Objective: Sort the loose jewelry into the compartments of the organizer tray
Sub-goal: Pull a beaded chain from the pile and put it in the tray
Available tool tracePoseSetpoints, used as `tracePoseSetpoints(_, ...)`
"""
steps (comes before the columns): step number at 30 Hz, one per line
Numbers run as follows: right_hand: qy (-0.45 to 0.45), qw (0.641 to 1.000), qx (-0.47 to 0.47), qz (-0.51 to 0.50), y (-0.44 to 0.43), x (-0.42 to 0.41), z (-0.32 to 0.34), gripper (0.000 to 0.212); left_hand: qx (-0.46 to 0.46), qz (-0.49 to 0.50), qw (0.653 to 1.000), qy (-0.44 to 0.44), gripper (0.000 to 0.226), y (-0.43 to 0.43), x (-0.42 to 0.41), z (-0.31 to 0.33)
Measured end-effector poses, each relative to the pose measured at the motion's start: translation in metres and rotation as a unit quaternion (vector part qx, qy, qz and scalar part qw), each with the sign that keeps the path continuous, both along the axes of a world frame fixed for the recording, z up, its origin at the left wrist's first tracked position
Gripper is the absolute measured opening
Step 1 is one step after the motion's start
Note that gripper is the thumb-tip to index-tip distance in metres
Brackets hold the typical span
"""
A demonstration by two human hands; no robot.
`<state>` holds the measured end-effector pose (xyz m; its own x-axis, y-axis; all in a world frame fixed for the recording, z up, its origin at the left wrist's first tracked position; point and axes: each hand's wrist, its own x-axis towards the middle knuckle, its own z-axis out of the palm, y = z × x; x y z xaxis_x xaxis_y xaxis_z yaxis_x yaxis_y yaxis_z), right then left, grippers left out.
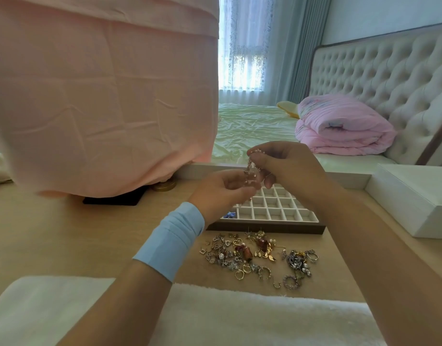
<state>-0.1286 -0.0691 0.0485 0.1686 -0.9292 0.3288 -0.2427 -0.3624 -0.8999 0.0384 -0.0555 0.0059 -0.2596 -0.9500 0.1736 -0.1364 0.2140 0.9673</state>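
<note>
head view: the only camera, everything below is read from it
beaded piece (251,172): pinkish string with pearl-like beads, held in the air at frame centre, strung between both hands
long axis: near vertical in the frame, top end at the right hand, bottom end at the left hand
right hand (287,166): just right of centre, fingers curled, thumb and fingertips pinching the piece's upper end
left hand (221,191): lower and to the left, fingers curled inward, holding the lower end; exact contact is partly hidden by the beads
organizer tray (264,228): on the tabletop (90,233), just below the hands in the frame; white grid of small cells, and the hands hide its far left part
blue item (230,215): sits in a cell at the tray's left edge; the other visible cells look bare
loose jewelry (259,255): heap of rings, earrings and charms on the tabletop, just below the tray's near rim, lower centre
key relation: the piece hangs above the tray's far-left cells, so the drop is down, not sideways
judgement: the piece looks longer than one cell is wide; it likely needs bunching before it goes in
nearer hand: the left is lower and closer to the cells, so it probably guides the piece in
</note>
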Motion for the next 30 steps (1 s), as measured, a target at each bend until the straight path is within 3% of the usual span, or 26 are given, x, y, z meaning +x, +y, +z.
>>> tracePoseSetpoints(6,-0.004,1.0,0.021,-0.002,-0.006,-0.005,-0.006,0.005,0.017,0.038,0.999,0.011,0.017,-0.007,-0.005,-0.021)
tracePoseSetpoints(13,0.002,1.0,0.031,0.0,-0.014,-0.009,-0.014,0.006,-0.016,0.055,0.993,-0.103,0.014,-0.018,-0.002,-0.022)
tracePoseSetpoints(19,0.075,0.996,0.054,0.007,-0.02,-0.007,-0.031,0.01,-0.043,0.039,0.952,-0.3,0.029,-0.025,0.026,-0.021)
tracePoseSetpoints(23,0.159,0.986,0.05,0.005,-0.023,-0.002,-0.046,0.004,-0.063,0.079,0.922,-0.373,0.024,-0.024,0.046,-0.013)
tracePoseSetpoints(30,0.305,0.952,0.029,-0.008,-0.024,0.003,-0.062,0.007,-0.113,0.035,0.879,-0.462,0.014,-0.022,0.037,-0.023)
